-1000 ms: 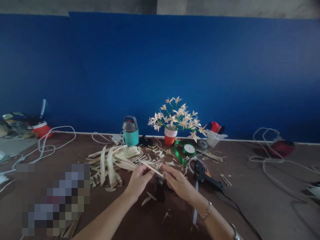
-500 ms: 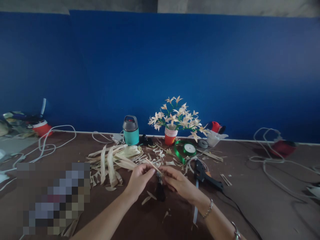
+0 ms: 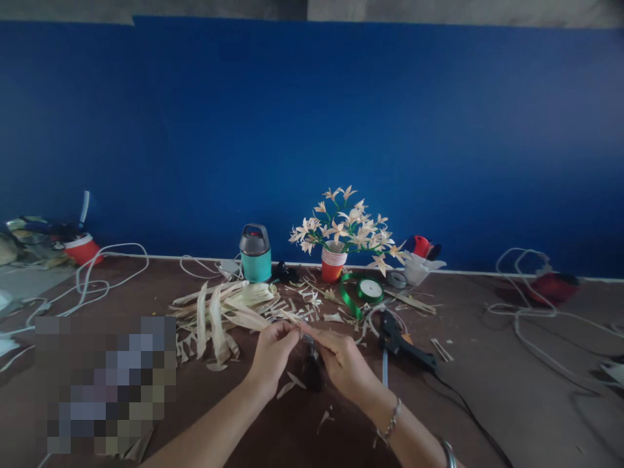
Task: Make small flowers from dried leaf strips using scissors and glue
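My left hand (image 3: 273,352) pinches a thin, pale strip of dried husk (image 3: 290,316) between thumb and fingers, above the middle of the table. My right hand (image 3: 347,364) meets it from the other side, its fingers closed at the strip's near end. The fingertips of both hands almost touch and hide part of the strip. Beneath them lies a dark-handled tool (image 3: 312,374), partly covered by the hands. Just beyond is a pile of dried husks (image 3: 219,312) with small cut scraps around it.
Pale husk flowers (image 3: 341,227) stand in a red-and-white paper cup (image 3: 333,263). Green ribbon on a spool (image 3: 370,290) and a black glue gun (image 3: 404,344) with its cord lie to the right. A teal jar (image 3: 256,263) stands behind the husks. White cables (image 3: 97,286) run at the left.
My right hand has moved slightly up and left, closing its fingers against the strip by my left hand. Less of the strip shows now. The left hand has barely moved.
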A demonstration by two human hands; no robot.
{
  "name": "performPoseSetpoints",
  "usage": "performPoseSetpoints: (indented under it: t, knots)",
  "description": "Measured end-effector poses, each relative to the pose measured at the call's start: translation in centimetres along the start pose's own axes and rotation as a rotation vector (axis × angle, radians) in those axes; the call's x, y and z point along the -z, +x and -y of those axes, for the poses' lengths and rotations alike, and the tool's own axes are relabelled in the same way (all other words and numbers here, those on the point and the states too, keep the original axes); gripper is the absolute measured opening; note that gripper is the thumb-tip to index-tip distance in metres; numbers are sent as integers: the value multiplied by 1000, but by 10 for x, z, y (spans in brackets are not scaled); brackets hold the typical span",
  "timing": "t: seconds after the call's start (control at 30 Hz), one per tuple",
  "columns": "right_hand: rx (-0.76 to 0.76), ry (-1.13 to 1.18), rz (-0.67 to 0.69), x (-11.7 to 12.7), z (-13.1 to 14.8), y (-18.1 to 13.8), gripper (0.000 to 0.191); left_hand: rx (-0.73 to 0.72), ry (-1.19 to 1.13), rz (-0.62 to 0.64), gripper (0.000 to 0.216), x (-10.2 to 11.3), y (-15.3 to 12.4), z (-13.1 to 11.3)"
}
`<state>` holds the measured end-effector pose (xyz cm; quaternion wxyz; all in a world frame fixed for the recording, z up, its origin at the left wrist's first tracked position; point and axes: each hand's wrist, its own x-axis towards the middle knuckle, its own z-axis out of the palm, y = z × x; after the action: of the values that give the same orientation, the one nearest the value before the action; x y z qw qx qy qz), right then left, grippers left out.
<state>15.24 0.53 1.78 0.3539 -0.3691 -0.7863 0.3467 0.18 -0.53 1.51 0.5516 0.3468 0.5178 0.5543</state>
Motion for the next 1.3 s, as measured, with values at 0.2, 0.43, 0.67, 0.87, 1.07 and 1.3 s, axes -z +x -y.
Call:
performPoseSetpoints:
  t: [0.2, 0.43, 0.67, 0.87, 1.07, 1.3]
  knots:
    - [-1, -608, 71, -2, 4, -5, 65, 19, -75, -3, 22, -1, 3, 3]
    - [-116, -805, 39, 2, 6, -2, 69, 14, -54, 5, 22, 0, 0, 1]
    - [-246, 145, -214, 19, 1, 4, 49, -71, 44, -4, 25, 3, 6, 3]
    - [-540, 784, 132, 8, 14, 2, 72, -69, 28, 49, 13, 2, 2, -2]
    - [-631, 1000, 194, 9, -2, 1, 51, -44, 1, 191, 20, 6, 3, -2]
    - [-642, 1136, 271, 15, -5, 0, 46, -130, 168, 317, 23, 7, 4, -4]
